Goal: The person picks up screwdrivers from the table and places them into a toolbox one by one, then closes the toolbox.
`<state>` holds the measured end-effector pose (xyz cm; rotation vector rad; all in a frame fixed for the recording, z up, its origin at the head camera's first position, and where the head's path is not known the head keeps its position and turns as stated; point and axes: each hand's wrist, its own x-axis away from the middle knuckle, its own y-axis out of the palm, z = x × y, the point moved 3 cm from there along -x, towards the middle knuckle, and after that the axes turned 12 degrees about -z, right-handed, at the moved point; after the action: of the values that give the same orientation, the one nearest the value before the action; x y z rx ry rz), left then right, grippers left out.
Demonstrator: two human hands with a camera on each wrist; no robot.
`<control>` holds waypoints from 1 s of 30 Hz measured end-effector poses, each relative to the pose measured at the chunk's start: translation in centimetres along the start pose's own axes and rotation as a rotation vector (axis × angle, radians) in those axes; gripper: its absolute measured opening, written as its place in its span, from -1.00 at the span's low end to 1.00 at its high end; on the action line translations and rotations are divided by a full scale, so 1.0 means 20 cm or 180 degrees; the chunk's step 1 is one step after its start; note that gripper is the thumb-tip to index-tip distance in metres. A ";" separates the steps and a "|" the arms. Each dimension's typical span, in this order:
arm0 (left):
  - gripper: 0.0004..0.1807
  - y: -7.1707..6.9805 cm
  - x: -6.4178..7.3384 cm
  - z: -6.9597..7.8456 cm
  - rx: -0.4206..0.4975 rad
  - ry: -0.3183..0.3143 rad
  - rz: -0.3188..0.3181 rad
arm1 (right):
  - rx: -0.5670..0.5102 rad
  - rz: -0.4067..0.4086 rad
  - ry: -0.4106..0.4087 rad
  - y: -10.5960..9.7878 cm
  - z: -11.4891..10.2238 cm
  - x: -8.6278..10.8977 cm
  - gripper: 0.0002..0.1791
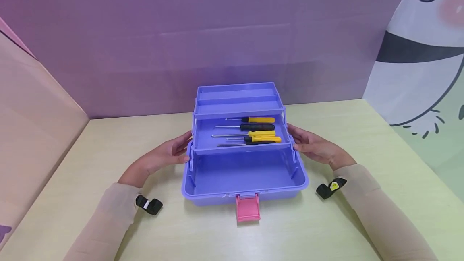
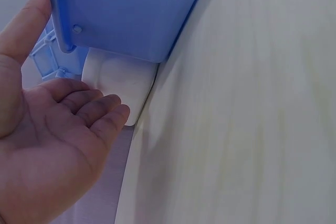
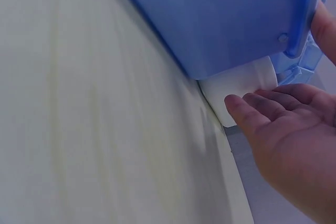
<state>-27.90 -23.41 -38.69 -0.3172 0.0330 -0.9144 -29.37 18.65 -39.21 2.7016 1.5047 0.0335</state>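
Observation:
A purple-blue toolbox [image 1: 214, 199] stands unfolded on the table, its pink latch [image 1: 248, 209] hanging down in front. Several screwdrivers with yellow or black handles, among them a black one [image 1: 258, 127], lie in the middle tray [image 1: 204, 142]. At the box's left side, my left hand [image 1: 163, 156] touches the rim with its thumb, fingers loosely extended towards a white part [image 2: 123, 72] behind the box. My right hand [image 1: 317, 147] mirrors this on the other side, its thumb at the rim. Whether the fingertips touch the white part [image 3: 239, 86], I cannot tell.
The upper tray [image 1: 237, 108], with a divider, sits raised at the back. Below the trays is the deep bottom compartment [image 1: 246, 170]. A purple backdrop [image 1: 181, 43] rises behind the pale wooden table [image 1: 203, 237].

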 end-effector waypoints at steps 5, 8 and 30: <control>0.02 0.00 0.01 0.01 0.0036 0.0100 -0.0027 | 0.0003 -0.0049 -0.0054 0.01 -0.01 -0.01 -0.06; 0.03 0.00 0.02 0.02 0.0060 0.0111 -0.0028 | 0.0014 -0.0064 -0.0083 0.01 -0.03 -0.02 -0.06; 0.11 0.02 0.02 0.06 0.0094 0.0158 0.0059 | 0.0335 -0.0176 -0.0317 0.04 -0.04 0.00 -0.05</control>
<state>-27.08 -23.25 -37.66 -0.2662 0.0680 -0.9036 -28.74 18.18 -38.29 2.6936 1.5942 -0.1845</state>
